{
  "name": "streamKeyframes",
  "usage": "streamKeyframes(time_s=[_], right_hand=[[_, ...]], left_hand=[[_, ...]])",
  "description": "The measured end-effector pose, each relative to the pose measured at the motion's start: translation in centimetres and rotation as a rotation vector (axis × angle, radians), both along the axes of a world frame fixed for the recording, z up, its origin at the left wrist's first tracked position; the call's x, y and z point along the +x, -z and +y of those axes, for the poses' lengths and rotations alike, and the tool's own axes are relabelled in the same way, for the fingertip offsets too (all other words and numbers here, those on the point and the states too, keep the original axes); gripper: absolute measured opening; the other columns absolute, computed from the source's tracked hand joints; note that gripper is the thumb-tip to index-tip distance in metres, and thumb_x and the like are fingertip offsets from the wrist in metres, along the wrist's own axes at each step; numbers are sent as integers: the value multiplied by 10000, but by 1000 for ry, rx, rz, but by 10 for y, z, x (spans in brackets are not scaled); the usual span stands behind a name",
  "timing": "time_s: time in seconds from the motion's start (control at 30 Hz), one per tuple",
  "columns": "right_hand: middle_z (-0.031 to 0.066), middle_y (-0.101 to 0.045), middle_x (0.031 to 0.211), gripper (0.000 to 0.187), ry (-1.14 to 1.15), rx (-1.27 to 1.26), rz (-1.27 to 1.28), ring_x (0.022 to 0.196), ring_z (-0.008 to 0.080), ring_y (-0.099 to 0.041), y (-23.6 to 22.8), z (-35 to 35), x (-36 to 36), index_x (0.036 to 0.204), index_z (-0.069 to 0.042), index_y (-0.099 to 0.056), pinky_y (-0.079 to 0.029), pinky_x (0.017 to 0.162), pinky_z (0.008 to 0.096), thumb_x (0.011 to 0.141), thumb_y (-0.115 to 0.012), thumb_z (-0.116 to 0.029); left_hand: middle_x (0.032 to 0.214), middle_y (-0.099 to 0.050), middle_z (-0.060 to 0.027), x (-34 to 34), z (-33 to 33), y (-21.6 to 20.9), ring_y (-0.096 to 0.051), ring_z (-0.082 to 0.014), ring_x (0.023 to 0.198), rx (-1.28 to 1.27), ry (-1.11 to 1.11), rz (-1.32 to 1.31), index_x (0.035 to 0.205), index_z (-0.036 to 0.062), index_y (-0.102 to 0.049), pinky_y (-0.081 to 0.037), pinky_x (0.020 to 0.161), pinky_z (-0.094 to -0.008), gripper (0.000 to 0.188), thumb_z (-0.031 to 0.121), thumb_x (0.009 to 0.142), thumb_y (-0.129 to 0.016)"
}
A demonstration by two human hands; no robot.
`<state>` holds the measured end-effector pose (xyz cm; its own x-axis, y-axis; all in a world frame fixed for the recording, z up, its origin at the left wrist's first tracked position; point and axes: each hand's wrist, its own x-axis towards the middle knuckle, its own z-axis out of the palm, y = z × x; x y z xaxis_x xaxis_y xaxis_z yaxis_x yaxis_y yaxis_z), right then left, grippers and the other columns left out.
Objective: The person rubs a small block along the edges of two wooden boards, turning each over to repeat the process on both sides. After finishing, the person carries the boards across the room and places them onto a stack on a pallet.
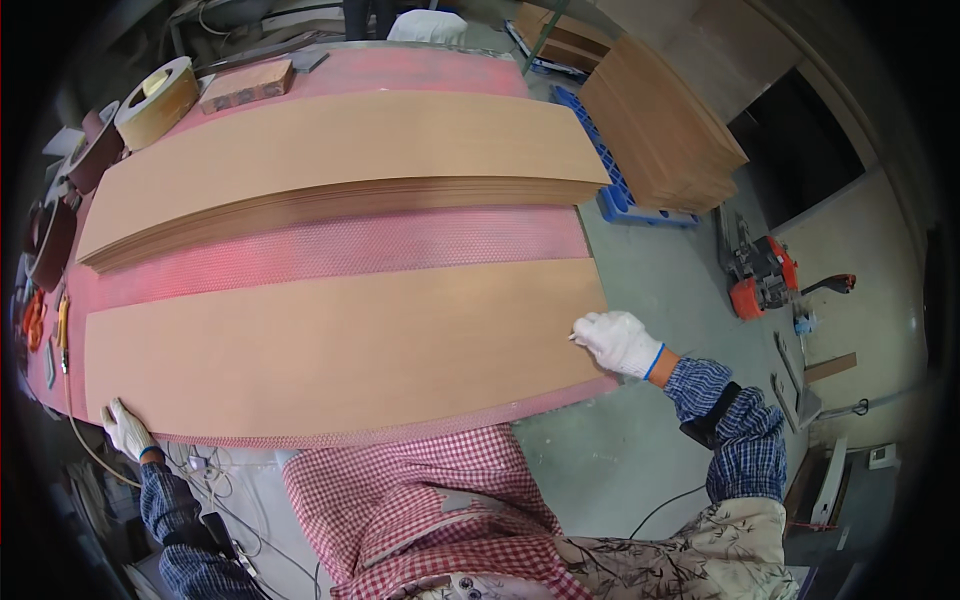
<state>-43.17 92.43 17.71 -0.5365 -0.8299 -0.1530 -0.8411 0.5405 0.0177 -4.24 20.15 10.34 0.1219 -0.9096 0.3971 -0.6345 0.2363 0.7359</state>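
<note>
A long thin brown veneer sheet (pixel 340 345) lies flat across the near side of a red-topped table (pixel 350 248). My left hand (pixel 125 428), in a white glove, rests on the sheet's near left corner. My right hand (pixel 620 342), also gloved, touches the sheet's right end near its front corner, fingers curled at the edge. Whether either hand grips the sheet or only presses on it is unclear. Behind it, a thick stack of similar sheets (pixel 340 165) lies across the table's far half.
A large tape roll (pixel 158 100) and a wooden block (pixel 246 84) sit at the table's far left. Tools lie along the left edge. More veneer stacked on a blue pallet (pixel 660 130) stands right, with an orange pallet jack (pixel 765 275) on the concrete floor.
</note>
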Motion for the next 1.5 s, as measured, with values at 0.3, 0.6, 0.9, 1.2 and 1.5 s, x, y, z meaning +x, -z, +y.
streamKeyframes(time_s=[0.3,0.6,0.9,1.2,1.5], right_hand=[[131,-644,812,145,-103,27,-88,736,296,-653,-15,-106,40,905,-73,-548,-514,609,416,888,-530,-216],[140,-641,718,193,-319,-79,-87,663,299,-656,-20,-256,89,881,-58,-529,-512,566,415,916,-499,-246],[213,-649,709,228,-478,-126,-107,650,351,-668,-40,-442,160,891,3,-501,-531,564,449,916,-504,-224],[268,-655,851,265,-538,-113,-122,830,416,-655,-55,-636,239,977,10,-539,-514,745,506,917,-474,-239],[282,-637,1035,307,-544,-169,-140,997,401,-625,-64,-761,299,1063,29,-586,-485,879,468,882,-462,-186]], left_hand=[[1304,-527,-244,-23,31,-15,-535,-314,1176,-30,-5,55,1301,-86,-470,-394,1005,-346,573,301,888,-563],[1223,-538,-278,-28,45,-15,-488,-376,1173,-155,-84,31,1239,-81,-523,-362,1017,-405,540,295,857,-589],[1424,-231,-312,-50,79,-41,-344,-428,1272,6,-135,167,1345,22,-431,-282,1081,-426,563,320,886,-562],[1424,-259,-299,-54,87,-37,-332,-435,1282,13,-172,207,1319,43,-500,-260,1085,-471,520,258,853,-584],[1419,-229,-298,-52,94,-49,-358,-451,1256,77,-166,268,1316,36,-471,-312,1051,-458,458,189,888,-523]])
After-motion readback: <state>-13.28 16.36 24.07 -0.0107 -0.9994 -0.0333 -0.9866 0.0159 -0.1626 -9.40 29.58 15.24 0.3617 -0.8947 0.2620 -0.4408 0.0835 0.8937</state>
